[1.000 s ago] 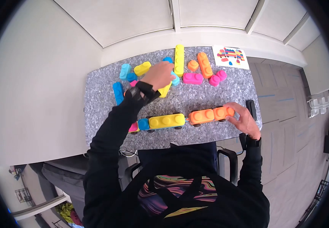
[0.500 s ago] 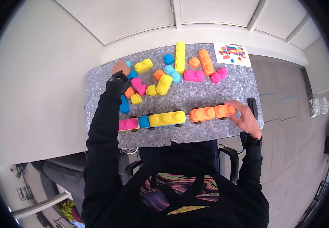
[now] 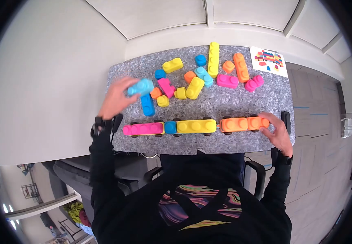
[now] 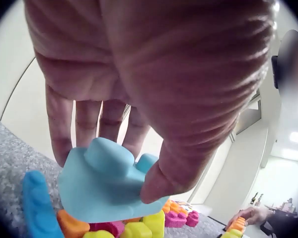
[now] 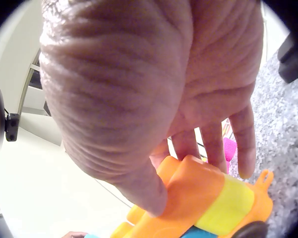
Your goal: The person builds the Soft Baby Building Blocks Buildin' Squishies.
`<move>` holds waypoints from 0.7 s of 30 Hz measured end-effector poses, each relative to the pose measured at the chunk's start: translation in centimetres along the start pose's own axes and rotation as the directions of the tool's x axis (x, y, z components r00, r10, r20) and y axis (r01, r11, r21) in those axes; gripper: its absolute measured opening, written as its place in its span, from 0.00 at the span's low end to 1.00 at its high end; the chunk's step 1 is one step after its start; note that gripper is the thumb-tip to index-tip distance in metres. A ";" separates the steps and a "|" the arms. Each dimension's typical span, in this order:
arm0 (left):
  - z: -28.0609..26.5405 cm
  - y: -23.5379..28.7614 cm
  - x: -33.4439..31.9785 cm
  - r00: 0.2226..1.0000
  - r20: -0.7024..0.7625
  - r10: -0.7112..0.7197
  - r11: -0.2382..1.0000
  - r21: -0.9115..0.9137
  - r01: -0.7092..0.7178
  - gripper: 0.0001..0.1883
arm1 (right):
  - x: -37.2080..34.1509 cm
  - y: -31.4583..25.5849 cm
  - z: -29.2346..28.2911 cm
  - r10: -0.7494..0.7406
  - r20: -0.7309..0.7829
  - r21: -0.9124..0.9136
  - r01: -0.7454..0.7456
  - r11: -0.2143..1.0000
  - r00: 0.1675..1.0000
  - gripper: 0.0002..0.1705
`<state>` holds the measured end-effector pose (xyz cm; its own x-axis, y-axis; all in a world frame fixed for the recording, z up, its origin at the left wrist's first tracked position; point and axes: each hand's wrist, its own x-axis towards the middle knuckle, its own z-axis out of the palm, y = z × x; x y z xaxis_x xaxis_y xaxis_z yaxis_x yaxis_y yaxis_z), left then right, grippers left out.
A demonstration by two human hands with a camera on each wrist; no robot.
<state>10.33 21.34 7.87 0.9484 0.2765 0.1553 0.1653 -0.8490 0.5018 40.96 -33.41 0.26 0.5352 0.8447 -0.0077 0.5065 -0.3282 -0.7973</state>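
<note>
My left hand (image 3: 117, 97) holds a light blue building block (image 3: 141, 87) between thumb and fingers, over the left part of the table. In the left wrist view, the thumb presses one side of this block (image 4: 104, 183) and the fingertips lie behind it. Along the near side runs a row of wheeled block cars, topped by a long pink block (image 3: 143, 129), a blue block (image 3: 170, 127), a yellow block (image 3: 196, 126) and orange blocks (image 3: 235, 124). My right hand (image 3: 279, 134) grips the row's right end, its thumb against the orange block (image 5: 193, 193) in the right wrist view.
Loose blocks lie across the far half: a blue block (image 3: 147, 105), a pink block (image 3: 166, 87), a long yellow block (image 3: 213, 59), an orange block (image 3: 241, 67) and several others. A printed picture sheet (image 3: 268, 61) and a black object (image 3: 286, 122) sit at the right.
My left hand moved from the middle blocks to the far left corner, took the light blue block and brought it nearer. My right hand stays on the orange end. The head view has shifted.
</note>
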 end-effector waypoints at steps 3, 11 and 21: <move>0.0 1.9 -4.6 0.994 0.105 0.034 0.999 -0.031 -0.030 0.27 | 0.1 0.5 0.1 0.016 0.014 0.007 -0.017 1.000 1.000 0.30; 2.2 3.6 -9.8 0.977 0.212 -0.028 0.996 -0.075 0.044 0.28 | 0.0 0.6 0.0 0.065 0.031 0.002 -0.065 0.998 0.997 0.31; 3.2 3.8 -10.6 0.958 0.266 -0.105 0.991 -0.053 0.123 0.30 | -0.1 0.6 -0.2 0.070 0.042 -0.006 -0.070 0.998 0.997 0.31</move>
<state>1.74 13.76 5.38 0.9635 0.2342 -0.1299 0.2662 -0.7836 0.5614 41.41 -33.77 -0.12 0.5404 0.8367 -0.0888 0.4722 -0.3889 -0.7911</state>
